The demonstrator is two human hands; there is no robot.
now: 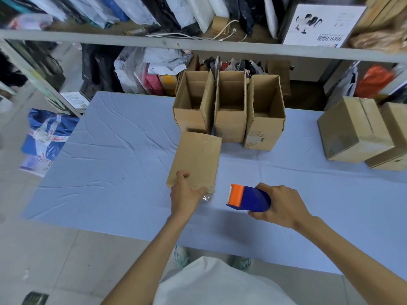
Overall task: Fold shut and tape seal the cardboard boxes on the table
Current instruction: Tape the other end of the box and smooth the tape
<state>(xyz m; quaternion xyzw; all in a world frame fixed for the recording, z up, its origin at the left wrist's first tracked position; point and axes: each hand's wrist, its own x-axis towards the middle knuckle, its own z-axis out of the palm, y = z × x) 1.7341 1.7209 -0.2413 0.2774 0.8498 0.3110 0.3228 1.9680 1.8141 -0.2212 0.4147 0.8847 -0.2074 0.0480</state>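
Gripping the taped-looking box at centre frame, the left hand curls fingers over its near end — the right hand clasps the tape dispenser. Sealing seems done; next, fetch an open box.

Holds a shut box flat on the table near its middle, left hand on the near end, with a tape dispenser just right of it in the right hand. Has three open boxes upright side by side just behind the shut box, and two taped boxes together, well apart at the table's right edge. Has a shelf behind the table and a bag on the floor to its left.
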